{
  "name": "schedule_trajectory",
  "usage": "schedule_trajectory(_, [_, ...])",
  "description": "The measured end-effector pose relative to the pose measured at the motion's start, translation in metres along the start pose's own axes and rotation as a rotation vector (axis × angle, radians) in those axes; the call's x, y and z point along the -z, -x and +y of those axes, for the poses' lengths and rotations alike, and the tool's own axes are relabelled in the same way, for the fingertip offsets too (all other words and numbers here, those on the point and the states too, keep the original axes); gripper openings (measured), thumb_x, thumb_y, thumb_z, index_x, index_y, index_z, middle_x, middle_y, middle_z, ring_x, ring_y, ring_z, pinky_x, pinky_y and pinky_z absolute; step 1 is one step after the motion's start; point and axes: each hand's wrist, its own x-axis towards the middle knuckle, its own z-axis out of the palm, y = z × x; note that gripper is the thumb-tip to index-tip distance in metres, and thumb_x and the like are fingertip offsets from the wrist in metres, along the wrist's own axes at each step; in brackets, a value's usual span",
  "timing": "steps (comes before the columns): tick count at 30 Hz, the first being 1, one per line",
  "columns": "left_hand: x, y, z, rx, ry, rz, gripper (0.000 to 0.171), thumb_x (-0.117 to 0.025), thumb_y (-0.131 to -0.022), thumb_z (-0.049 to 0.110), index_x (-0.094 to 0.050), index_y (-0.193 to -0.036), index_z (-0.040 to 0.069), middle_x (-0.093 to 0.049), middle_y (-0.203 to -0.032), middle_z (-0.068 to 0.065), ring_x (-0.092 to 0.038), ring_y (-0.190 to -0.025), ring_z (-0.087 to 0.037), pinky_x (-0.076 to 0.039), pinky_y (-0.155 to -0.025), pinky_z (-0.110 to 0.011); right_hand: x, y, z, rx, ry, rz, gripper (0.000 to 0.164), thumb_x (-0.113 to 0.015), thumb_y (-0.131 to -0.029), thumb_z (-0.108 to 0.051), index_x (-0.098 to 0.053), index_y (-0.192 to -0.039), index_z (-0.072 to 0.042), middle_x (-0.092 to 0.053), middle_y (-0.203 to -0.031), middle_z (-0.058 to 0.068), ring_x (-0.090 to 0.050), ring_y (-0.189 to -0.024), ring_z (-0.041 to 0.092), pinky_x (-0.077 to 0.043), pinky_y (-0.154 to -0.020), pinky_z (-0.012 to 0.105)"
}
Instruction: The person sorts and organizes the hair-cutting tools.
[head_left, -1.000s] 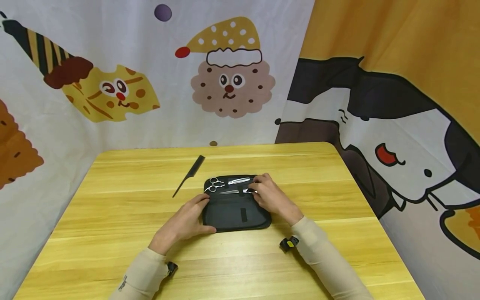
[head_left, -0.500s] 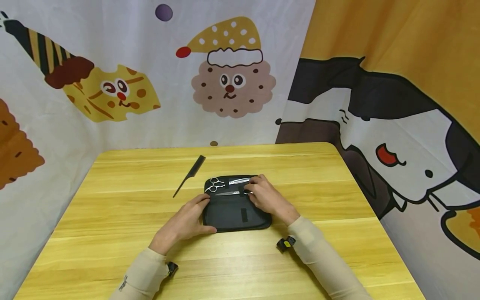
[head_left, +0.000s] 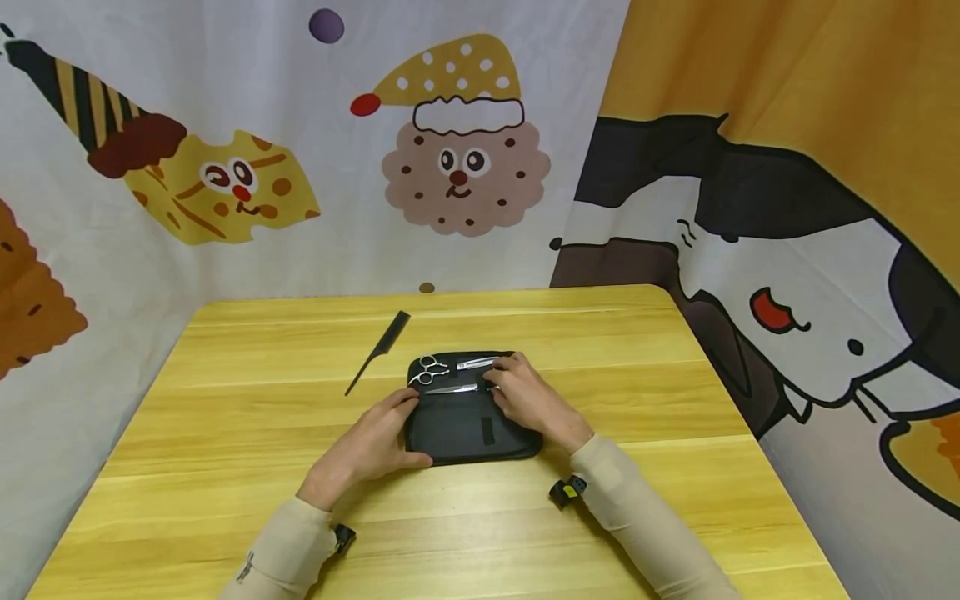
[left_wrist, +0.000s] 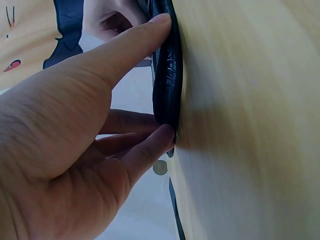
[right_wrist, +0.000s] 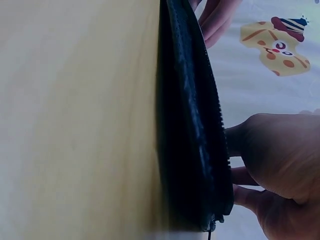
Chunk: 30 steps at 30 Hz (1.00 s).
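- Near scissors (head_left: 452,389) lie across the black case (head_left: 450,432), in its far half, blade toward the person's left; the case itself rests on the bench (head_left: 637,358), inside up.
- The right hand (head_left: 536,397) seems to grasp their handle end, fingers bent down over it; the fingertips hide the rings, so the exact pinch cannot be told.
- The left hand (head_left: 365,450) is not clenched: thumb and fingers spread against the case's left side, touching its rim as if to steady it.
- The metal should prove stiff, smooth and fairly light, liable to slip or pivot under a loose hold. The handle end is the place to take it — the bare blade may nick skin or snag the lining.
- The case looks padded and likely flexes if pushed, so a steadying touch on its edge makes sense; zip teeth (right_wrist: 218,100) run along the border in the right wrist view.
- Second scissors (head_left: 474,364) lie just beyond the near pair, rings toward the left — and a thin black comb (head_left: 389,338) rests on the bench outside the case.
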Motion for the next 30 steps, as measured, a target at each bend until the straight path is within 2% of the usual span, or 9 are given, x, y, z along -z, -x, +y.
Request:
schedule_trajectory(6, [0.0008, 0.0007, 0.0003, 0.001, 0.006, -0.003, 0.103, -0.090, -0.072, 0.051, -0.054, -0.143, -0.014, -0.045, -0.152, -0.024, -0.047, -0.135, -0.035, -0.044, -0.111, -0.046, -0.0013, -0.0014, -0.0035, 0.005, -0.002, 0.020, 0.022, -0.074, -0.089, -0.004, -0.079, -0.110, 0.002, -0.074, -0.114, 0.020, -0.062, -0.112, 0.036, -0.048, -0.096, 0.049])
schedule_trajectory(12, [0.0021, 0.0004, 0.0016, 0.005, 0.003, -0.004, 0.103, -0.090, -0.072, 0.051, -0.054, -0.144, -0.013, -0.045, -0.153, -0.024, -0.048, -0.135, -0.034, -0.044, -0.111, -0.046, -0.0043, -0.0030, -0.0056, 0.016, 0.029, 0.044, 0.020, -0.073, -0.090, -0.006, -0.079, -0.108, 0.002, -0.075, -0.108, 0.015, -0.065, -0.106, 0.029, -0.048, -0.094, 0.047])
schedule_trajectory(24, [0.0022, 0.0009, 0.0005, 0.001, 0.006, 0.001, 0.103, -0.090, -0.072, 0.051, -0.054, -0.143, -0.013, -0.045, -0.153, -0.024, -0.048, -0.134, -0.034, -0.044, -0.111, -0.045, -0.0061, -0.0032, -0.0083, 0.021, 0.008, 0.042, 0.025, -0.075, -0.090, -0.009, -0.078, -0.111, 0.004, -0.074, -0.115, 0.019, -0.065, -0.107, 0.029, -0.049, -0.093, 0.044])
schedule_trajectory(30, [0.0012, 0.0007, -0.0001, -0.004, 0.006, 0.003, 0.103, -0.089, -0.073, 0.051, -0.054, -0.144, -0.014, -0.045, -0.153, -0.024, -0.048, -0.135, -0.035, -0.044, -0.111, -0.046, -0.0032, -0.0017, -0.0078, 0.022, 0.009, 0.017, 0.027, -0.075, -0.090, -0.009, -0.077, -0.114, 0.003, -0.072, -0.119, 0.020, -0.063, -0.111, 0.032, -0.048, -0.098, 0.046])
